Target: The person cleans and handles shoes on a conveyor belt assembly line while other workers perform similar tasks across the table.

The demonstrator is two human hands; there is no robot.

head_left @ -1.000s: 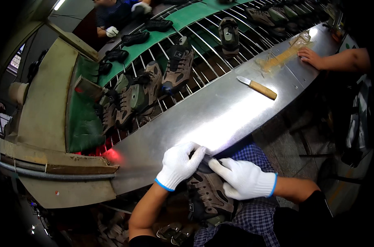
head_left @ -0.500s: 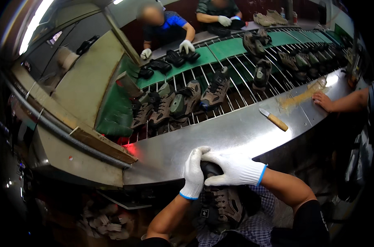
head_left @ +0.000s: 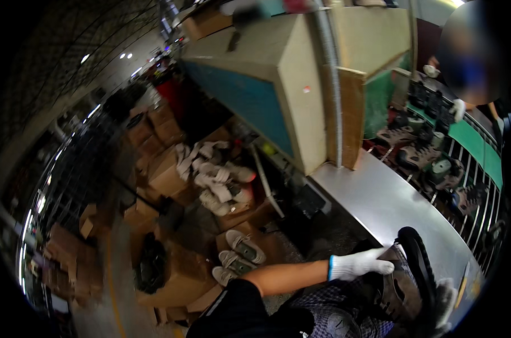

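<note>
Over my lap is a brown and grey lace-up shoe [head_left: 399, 290], tilted so that its black sole [head_left: 417, 262] faces right. My left hand [head_left: 359, 265], in a white knit glove with a blue cuff, grips the upper from the left side. My right hand [head_left: 447, 301], gloved too, is against the sole side near the lower right; it is dim and partly hidden, but it closes on the same shoe. A checked cloth [head_left: 331, 310] lies beneath the shoe on my lap.
A metal ledge [head_left: 393, 188] borders the rack [head_left: 486, 208], which carries several shoes. On the ledge at right lies a knife [head_left: 463, 281]. Left are cardboard boxes [head_left: 182, 276], pale shoes [head_left: 241, 248] and a heap of pale shoes [head_left: 216, 174]. A blurred co-worker [head_left: 472, 56] stands beyond the rack.
My view has swung far to the left, bringing boxes and floor into sight. Both hands were around the shoe's toe; now the shoe is tilted, its sole turned right, with a hand at each side.
</note>
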